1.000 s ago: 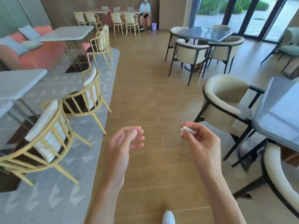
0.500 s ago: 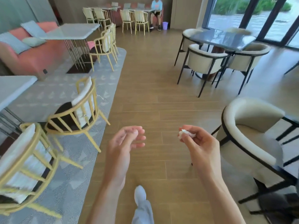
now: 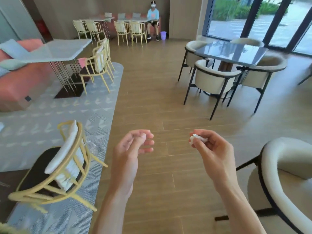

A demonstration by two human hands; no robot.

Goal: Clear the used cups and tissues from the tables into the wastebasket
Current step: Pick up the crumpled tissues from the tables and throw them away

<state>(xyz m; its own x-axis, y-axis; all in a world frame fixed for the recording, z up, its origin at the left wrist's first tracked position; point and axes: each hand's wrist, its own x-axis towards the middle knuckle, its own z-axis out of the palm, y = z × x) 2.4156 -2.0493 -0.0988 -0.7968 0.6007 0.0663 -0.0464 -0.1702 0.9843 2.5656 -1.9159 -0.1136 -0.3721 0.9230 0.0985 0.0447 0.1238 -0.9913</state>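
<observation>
My right hand is held out over the wooden floor and pinches a small crumpled white tissue between thumb and fingers. My left hand hovers beside it, about a hand's width to the left, with its fingers loosely curled and nothing in them. A small purple wastebasket stands on the floor far ahead, next to a seated person by the back wall.
A wide strip of wooden floor runs straight ahead between a grey rug with yellow chairs on the left and a dark table ringed by cream armchairs on the right. Another cream armchair is close at my right.
The view has moved forward along the aisle, so the chairs on both sides sit nearer and lower. Both hands keep their pose, and the tissue stays pinched in my right hand.
</observation>
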